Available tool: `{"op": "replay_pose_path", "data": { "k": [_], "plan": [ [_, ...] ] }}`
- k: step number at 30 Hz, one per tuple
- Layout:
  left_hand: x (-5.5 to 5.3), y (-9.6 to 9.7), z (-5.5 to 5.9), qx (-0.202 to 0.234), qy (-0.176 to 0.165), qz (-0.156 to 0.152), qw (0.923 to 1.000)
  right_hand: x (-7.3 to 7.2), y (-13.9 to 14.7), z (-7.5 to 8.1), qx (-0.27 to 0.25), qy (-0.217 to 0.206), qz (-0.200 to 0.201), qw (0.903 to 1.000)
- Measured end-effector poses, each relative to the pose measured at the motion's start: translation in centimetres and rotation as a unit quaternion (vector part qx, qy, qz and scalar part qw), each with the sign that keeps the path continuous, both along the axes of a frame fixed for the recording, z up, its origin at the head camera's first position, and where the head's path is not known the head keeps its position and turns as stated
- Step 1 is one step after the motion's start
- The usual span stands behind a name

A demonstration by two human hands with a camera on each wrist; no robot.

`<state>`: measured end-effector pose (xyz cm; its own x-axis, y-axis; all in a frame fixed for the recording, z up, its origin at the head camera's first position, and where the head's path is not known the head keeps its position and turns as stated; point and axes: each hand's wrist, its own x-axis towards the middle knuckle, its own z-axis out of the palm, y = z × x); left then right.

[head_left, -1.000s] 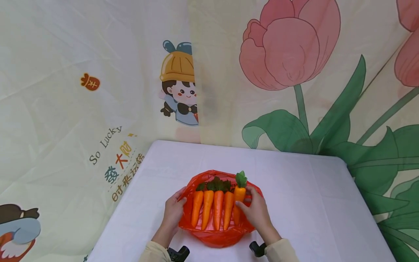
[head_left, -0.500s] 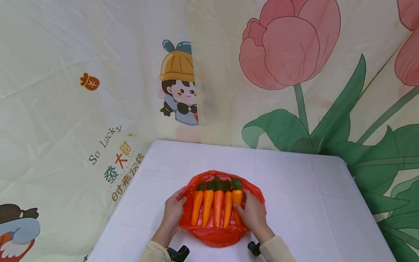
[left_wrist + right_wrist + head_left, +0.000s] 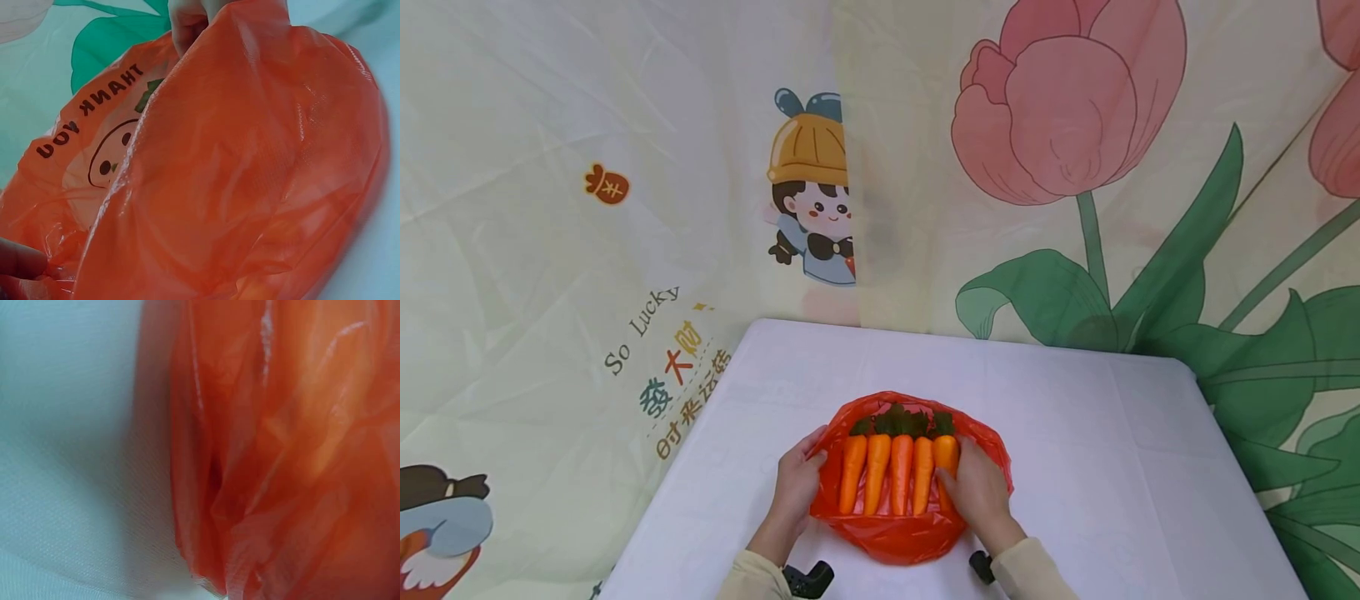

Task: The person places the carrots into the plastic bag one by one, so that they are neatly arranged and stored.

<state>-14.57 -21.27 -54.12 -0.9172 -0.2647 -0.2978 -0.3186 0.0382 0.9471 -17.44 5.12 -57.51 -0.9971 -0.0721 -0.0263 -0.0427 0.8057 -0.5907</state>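
Observation:
A red plastic bag (image 3: 898, 542) lies wide-mouthed on the table, with several orange carrots (image 3: 876, 475) side by side in it, green leaves at the far end. My left hand (image 3: 796, 483) grips the bag's left rim between thumb and fingers. At the right side, my right hand (image 3: 983, 492) reaches inside the bag and holds the rightmost carrot (image 3: 947, 452), thumb across its front. In the left wrist view the bag (image 3: 250, 156) shows "THANK YOU" lettering, with my right hand (image 3: 190, 19) at its top. The right wrist view shows only bag (image 3: 294, 456) and cloth.
A white cloth covers the table (image 3: 1097, 467). Behind it hangs a printed curtain (image 3: 902, 167) with tulips, a cartoon child and lettering. Black devices (image 3: 808, 579) sit at both wrists.
My right hand has lowered the rightmost carrot into the bag, so its leaves now line up with the others. The left hand stays on the rim.

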Motion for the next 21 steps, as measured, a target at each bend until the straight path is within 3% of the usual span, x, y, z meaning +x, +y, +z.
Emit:
{"op": "replay_pose_path", "data": {
  "k": [11, 21],
  "plan": [
    [-0.25, 0.19, 0.06, -0.001, 0.0, -0.002, 1.0, 0.09, -0.1, 0.35, 0.01, -0.001, -0.001, 1.0],
    [-0.14, 0.18, 0.16, 0.001, 0.0, -0.007, 1.0, -0.19, -0.41, 0.2, 0.053, 0.012, 0.01, 0.9985]
  ]
}}
